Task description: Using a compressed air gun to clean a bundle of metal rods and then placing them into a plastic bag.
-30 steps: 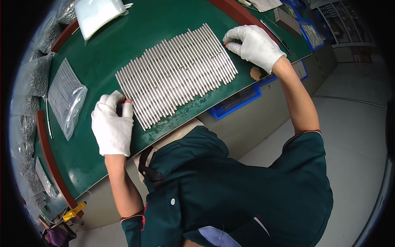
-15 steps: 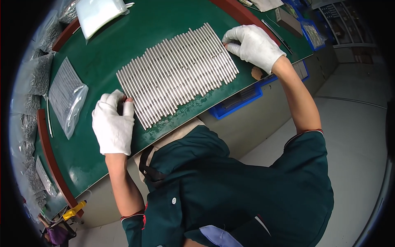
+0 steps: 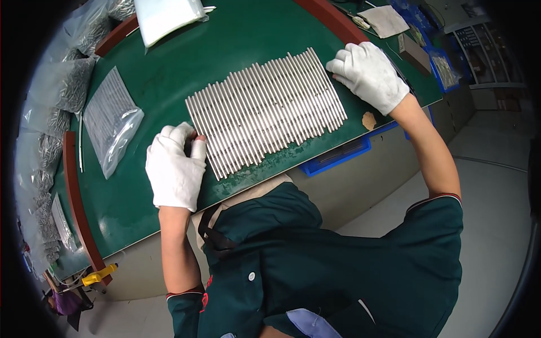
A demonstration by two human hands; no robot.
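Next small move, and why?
I'd probably ease the white-gloved right hand leftward to meet the row of thin, silver-coloured metal rods: a strip of smooth green tabletop shows between that hand and the row's right side, while the white-gloved left hand sits at or very near its left side.

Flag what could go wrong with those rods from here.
The metal rods lie side by side with no binding visible, so a bump from the left hand, close by their left side, might skew the row.

Their lower ends sit near the front edge of the green table; a pull toward the person could send some over.
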